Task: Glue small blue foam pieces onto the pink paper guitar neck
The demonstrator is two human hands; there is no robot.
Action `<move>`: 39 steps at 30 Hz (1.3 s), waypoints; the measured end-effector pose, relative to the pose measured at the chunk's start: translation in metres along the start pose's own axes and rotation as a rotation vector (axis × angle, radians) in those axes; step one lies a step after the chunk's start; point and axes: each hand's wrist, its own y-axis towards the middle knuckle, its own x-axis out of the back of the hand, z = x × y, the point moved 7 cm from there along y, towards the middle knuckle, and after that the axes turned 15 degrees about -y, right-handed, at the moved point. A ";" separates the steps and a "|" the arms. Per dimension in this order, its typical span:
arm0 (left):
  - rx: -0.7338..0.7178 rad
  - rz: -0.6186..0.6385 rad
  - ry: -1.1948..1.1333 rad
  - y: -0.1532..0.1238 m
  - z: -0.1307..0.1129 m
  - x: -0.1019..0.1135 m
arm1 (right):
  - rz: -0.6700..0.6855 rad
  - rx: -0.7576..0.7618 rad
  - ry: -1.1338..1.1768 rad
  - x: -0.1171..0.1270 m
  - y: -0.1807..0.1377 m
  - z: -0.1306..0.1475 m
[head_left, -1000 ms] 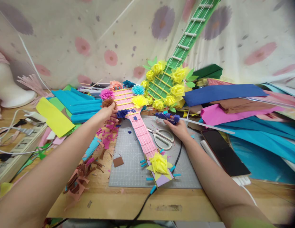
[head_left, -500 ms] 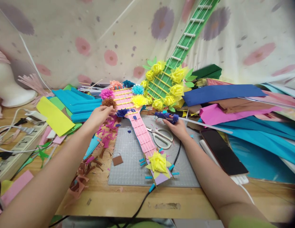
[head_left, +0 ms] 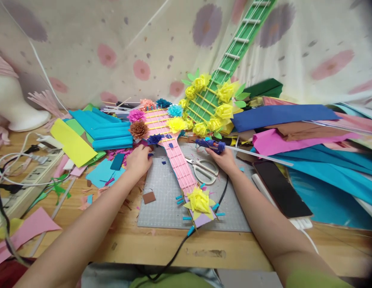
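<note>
Gridded mat [head_left: 163, 182] below; right hand [head_left: 224, 161] grips glue gun [head_left: 215, 146]

Room over mat [head_left: 165, 182] left of pink guitar [head_left: 179, 163], scissors [head_left: 199, 165] and glue gun [head_left: 214, 146] crowding its right, gap between them unclear

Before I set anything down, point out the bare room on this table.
Bare room: the gray mat, between the brown square and pink guitar; the wooden table along its front strip, below the mat, left of the black cord. Crowded: the right side, with the phone and colored sheets; the left, with paper scraps and the power strip.
</note>
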 end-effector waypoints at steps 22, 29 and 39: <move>0.475 -0.257 -1.585 -0.017 0.027 -0.020 | -0.028 -0.006 -0.021 0.004 -0.001 0.004; 0.338 -0.351 -1.755 -0.018 0.011 -0.021 | -0.057 0.001 0.072 0.004 -0.001 0.003; 0.062 -0.404 -1.437 -0.027 -0.002 -0.023 | 0.130 0.083 0.231 0.011 -0.016 0.057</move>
